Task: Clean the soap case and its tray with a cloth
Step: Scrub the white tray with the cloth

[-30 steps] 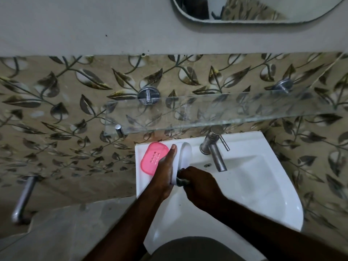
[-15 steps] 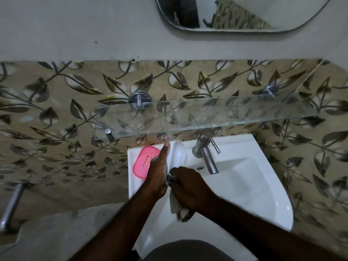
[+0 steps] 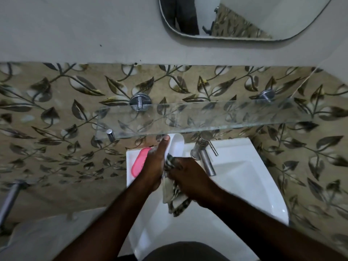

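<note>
Head view: my left hand (image 3: 156,162) grips the white soap case (image 3: 176,146) upright over the sink's (image 3: 244,185) back-left corner, beside its pink tray (image 3: 140,163), so my right hand (image 3: 190,178), closed on the cloth (image 3: 174,193), can apparently wipe inside.

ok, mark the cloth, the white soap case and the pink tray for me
cloth (image 3: 174,196): head view, hanging checked part.
white soap case (image 3: 177,145): head view, upper curved face.
pink tray (image 3: 139,162): head view, visible left edge.

The left hand (image 3: 153,164) tips the white soap case (image 3: 176,146) more upright, while the checked cloth (image 3: 174,193) now trails toward 6 o'clock below the right hand (image 3: 190,178).
</note>
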Demonstrator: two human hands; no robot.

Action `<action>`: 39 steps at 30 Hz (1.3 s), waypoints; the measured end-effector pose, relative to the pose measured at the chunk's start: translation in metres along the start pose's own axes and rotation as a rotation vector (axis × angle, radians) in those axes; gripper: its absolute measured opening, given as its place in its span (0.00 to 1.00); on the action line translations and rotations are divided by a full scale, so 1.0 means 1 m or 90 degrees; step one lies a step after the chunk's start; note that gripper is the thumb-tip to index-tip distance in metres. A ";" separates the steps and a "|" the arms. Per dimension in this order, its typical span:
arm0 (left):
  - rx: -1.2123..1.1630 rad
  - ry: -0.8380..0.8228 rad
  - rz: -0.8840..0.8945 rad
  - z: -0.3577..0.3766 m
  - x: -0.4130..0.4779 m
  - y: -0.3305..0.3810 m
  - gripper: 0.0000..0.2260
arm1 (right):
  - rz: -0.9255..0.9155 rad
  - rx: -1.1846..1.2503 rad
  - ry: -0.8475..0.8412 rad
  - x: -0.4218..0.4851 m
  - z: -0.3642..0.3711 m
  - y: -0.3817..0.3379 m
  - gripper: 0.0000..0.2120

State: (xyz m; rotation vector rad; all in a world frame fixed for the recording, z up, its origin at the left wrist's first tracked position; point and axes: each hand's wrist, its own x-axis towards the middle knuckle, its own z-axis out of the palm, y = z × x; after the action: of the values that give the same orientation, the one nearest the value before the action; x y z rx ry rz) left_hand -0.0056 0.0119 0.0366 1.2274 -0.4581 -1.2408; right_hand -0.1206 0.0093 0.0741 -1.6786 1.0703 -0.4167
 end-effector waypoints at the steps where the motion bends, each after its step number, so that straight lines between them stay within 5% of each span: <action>1: 0.020 0.006 0.007 0.002 0.000 0.003 0.19 | 0.021 0.009 -0.024 0.001 -0.002 0.001 0.07; 6: -0.071 -0.090 -0.040 0.013 -0.013 -0.001 0.22 | 0.081 0.324 0.132 0.026 -0.025 -0.024 0.06; 8: -0.061 -0.092 -0.024 0.011 -0.013 0.000 0.22 | 0.039 0.298 0.165 0.021 -0.018 -0.023 0.09; 14: -0.014 0.073 -0.005 0.007 0.002 0.013 0.11 | -0.199 -0.320 0.067 -0.010 0.009 0.021 0.06; 17: -0.024 0.124 -0.049 0.014 -0.004 0.001 0.20 | -0.270 -0.584 0.017 -0.009 -0.006 0.037 0.14; 19: -0.026 0.109 -0.051 0.019 -0.008 -0.003 0.19 | -0.259 -0.525 0.046 -0.016 -0.004 0.037 0.10; 22: 0.017 0.098 -0.015 0.025 -0.012 -0.008 0.15 | -0.032 -0.074 0.134 -0.021 0.003 0.028 0.06; 24: 0.033 0.116 0.024 0.027 -0.017 -0.004 0.14 | -0.025 -0.007 0.146 -0.026 0.003 0.030 0.07; 26: 0.015 0.118 0.019 0.031 -0.023 -0.001 0.14 | -0.132 -0.182 0.129 -0.038 0.000 0.036 0.06; 28: -0.012 0.134 -0.049 0.034 -0.027 0.000 0.17 | -0.240 -0.477 0.069 -0.042 -0.008 0.048 0.15; 30: -0.002 0.147 -0.087 0.033 -0.027 0.002 0.20 | -0.292 -0.603 0.049 -0.036 -0.017 0.053 0.19; 32: 0.004 0.149 -0.086 0.031 -0.026 0.006 0.23 | -0.323 -0.458 0.077 -0.032 -0.016 0.048 0.14; 36: 0.068 0.155 0.047 0.031 -0.026 0.012 0.17 | -0.010 0.172 -0.027 -0.030 -0.002 0.038 0.10; 38: 0.076 0.156 0.055 0.030 -0.028 0.014 0.09 | -0.010 0.189 -0.032 -0.029 0.006 0.046 0.12; 39: 0.071 0.171 0.026 0.028 -0.029 0.013 0.10 | -0.061 0.079 -0.006 -0.027 0.005 0.051 0.14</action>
State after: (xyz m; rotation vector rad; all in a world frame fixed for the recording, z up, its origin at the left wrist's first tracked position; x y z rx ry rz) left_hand -0.0328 0.0227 0.0675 1.4507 -0.3557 -1.0081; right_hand -0.1543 0.0321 0.0324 -1.6242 0.9400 -0.5257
